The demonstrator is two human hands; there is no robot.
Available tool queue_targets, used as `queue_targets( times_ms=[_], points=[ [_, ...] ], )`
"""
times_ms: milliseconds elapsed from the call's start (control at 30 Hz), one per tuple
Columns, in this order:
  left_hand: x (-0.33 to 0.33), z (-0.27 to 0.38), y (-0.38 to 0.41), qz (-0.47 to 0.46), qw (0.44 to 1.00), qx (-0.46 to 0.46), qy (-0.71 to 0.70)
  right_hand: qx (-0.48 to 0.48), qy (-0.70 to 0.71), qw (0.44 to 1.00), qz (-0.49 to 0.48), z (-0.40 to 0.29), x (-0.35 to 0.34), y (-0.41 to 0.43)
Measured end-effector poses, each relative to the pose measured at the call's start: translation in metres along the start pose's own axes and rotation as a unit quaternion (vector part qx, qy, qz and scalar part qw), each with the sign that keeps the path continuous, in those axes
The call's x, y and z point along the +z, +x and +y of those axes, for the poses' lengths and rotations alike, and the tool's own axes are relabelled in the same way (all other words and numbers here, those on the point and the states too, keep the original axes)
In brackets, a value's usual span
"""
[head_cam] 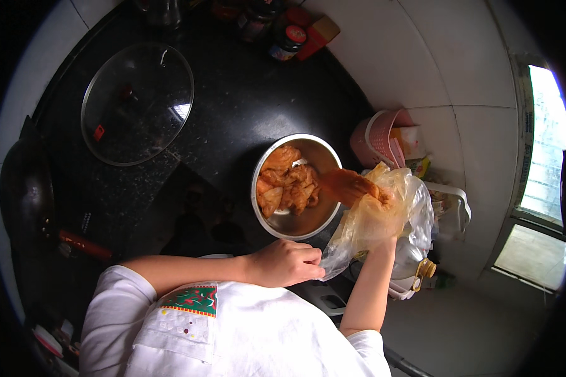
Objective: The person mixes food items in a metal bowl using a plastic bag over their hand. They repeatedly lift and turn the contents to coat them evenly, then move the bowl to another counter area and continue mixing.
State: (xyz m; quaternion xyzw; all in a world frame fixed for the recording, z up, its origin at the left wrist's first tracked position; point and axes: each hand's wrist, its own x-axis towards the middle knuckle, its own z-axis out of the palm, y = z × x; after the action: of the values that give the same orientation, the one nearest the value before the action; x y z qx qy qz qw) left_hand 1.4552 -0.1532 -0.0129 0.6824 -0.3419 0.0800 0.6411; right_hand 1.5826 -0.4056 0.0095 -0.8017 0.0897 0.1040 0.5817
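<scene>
A steel bowl (296, 231) in front of me holds several pieces of orange-brown marinated meat (290, 186). My left hand (290, 265) is below the bowl's near rim, its fingertips pinching the edge of a clear plastic bag (358, 231). The bag is crumpled around my right hand (382, 207), which is beside the bowl's right rim and mostly hidden by the plastic. From the bag a blurred orange-brown shape (349, 186) reaches over that rim. Whether it is a meat piece or my sauce-coated fingers is unclear.
A glass lid (137, 103) lies on the black countertop (236, 89) at the back left. Far left is a dark wok (26, 193). Jars (287, 42) stand at the back wall. On the right are a pink basket (361, 136) and a capped plastic bottle (408, 259).
</scene>
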Motion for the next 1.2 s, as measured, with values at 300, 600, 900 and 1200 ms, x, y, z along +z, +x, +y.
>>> queue_targets(
  times_ms=[300,600,900,1200],
  points=[
    [0.001,0.000,-0.007,-0.073,0.997,-0.014,0.000,0.000,-0.011,0.996,-0.090,0.095,0.008,-0.014],
    [-0.001,-0.001,0.000,-0.023,0.999,-0.030,-0.011,0.002,0.045,0.999,-0.022,0.026,0.039,-0.003],
    [-0.015,-0.009,-0.005,0.054,0.984,-0.140,0.092,-0.326,-0.583,0.742,-0.057,0.105,0.086,0.050],
    [-0.026,-0.032,-0.032,0.059,0.963,-0.213,0.151,-0.160,-0.538,0.824,-0.081,0.113,0.173,0.081]
  ],
)
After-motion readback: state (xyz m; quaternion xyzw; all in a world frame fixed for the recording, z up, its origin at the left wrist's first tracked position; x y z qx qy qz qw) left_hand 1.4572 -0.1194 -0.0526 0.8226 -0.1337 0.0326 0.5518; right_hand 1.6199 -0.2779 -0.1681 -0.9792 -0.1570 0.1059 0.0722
